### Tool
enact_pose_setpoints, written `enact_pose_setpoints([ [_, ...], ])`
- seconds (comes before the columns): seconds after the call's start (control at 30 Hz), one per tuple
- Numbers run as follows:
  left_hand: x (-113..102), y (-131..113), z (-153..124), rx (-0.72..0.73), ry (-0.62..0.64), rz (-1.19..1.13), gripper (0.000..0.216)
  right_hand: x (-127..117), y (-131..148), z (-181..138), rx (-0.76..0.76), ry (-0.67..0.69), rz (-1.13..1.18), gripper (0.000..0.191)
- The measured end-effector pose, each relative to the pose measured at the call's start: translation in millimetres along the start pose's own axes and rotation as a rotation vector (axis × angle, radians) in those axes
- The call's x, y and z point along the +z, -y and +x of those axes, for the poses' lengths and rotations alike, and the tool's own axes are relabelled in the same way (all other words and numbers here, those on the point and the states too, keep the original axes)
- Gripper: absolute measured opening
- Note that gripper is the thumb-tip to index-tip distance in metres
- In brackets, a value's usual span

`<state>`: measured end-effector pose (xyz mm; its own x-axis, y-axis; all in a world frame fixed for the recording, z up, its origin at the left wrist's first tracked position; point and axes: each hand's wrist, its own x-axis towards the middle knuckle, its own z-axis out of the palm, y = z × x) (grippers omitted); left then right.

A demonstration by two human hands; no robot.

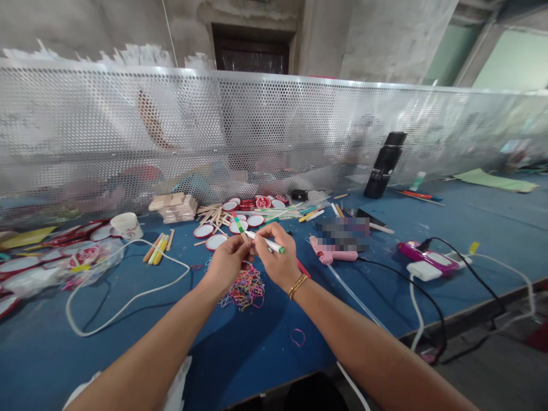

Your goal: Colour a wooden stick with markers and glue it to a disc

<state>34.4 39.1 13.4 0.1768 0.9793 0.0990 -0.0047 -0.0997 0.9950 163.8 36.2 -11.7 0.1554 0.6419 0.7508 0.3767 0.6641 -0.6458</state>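
Between the fingertips of my left hand (226,262) is a wooden craft stick (238,221), its upper part coloured with red and green bands. My right hand (278,257) grips a white marker (270,243) with a green end, its tip close to the stick; whether it touches I cannot tell. Both hands meet above a heap of colourful rubber bands (244,290) on the blue table. A single pink rubber band (298,337) lies nearer the front edge. Behind my hands are loose craft sticks (213,214) and white, red-rimmed bottle caps (216,241).
A pink glue gun (334,252), a purple power strip (428,258) and trailing cords occupy the right side. A black bottle (385,165) stands before the perforated metal screen (265,125). At left are a white cup (127,226), several markers (159,249) and a looped white cable (128,301).
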Motion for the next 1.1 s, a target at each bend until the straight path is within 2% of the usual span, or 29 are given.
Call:
enact_pose_setpoints([
  [0.13,-0.4,0.7,0.8,0.002,0.002,-0.011,0.035,-0.9,1.2,0.0,-0.007,-0.033,0.004,0.007],
  [0.3,-0.4,0.6,0.9,0.006,0.002,0.003,0.033,-0.7,1.0,0.0,-0.018,0.008,0.011,0.008],
  [0.43,-0.4,0.4,0.6,-0.010,0.000,-0.013,0.033,-1.0,0.4,0.7,0.000,-0.038,0.008,0.007],
  [0.63,-0.5,0.2,0.1,-0.007,0.020,-0.005,0.036,-0.5,0.5,0.4,-0.002,0.006,0.026,0.008],
  [0.8,-1.8,2.0,0.8,-0.007,0.033,-0.016,0.035,-1.6,2.0,1.4,0.010,-0.049,0.014,0.008],
  [0.97,-1.6,2.6,0.5,-0.006,0.037,-0.020,0.040,-1.5,2.0,1.4,-0.001,0.005,0.024,0.007],
  [1.1,-2.2,3.3,1.5,-0.013,0.036,-0.040,0.041,-2.1,2.6,1.8,0.011,-0.046,0.026,0.008],
])
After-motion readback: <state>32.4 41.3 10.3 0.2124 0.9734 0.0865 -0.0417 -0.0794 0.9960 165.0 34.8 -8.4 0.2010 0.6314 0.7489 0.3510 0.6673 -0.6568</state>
